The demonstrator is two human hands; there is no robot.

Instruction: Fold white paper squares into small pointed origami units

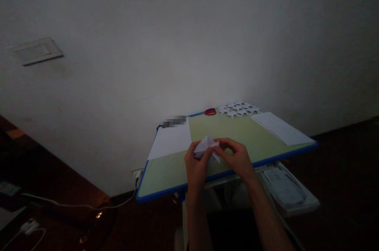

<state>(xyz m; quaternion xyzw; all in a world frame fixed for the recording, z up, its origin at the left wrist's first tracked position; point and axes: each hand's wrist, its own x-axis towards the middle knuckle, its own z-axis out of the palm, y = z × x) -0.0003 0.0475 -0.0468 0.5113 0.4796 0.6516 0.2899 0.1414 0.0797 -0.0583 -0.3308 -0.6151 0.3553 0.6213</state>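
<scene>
A small folded white paper piece [205, 146] is held over the green desk top [237, 130] near its front edge. My left hand [197, 166] grips it from below and the left, fingers curled round it. My right hand [237, 157] pinches its right side with thumb and fingers. Both hands are closed on the paper.
On the desk lie a white sheet [173, 140] at the left, another white sheet [280, 127] at the right, a pile of several folded paper pieces [239, 109] and red-handled scissors [210, 112] at the back. A white wall stands behind. Cables [74, 204] run along the dark floor at left.
</scene>
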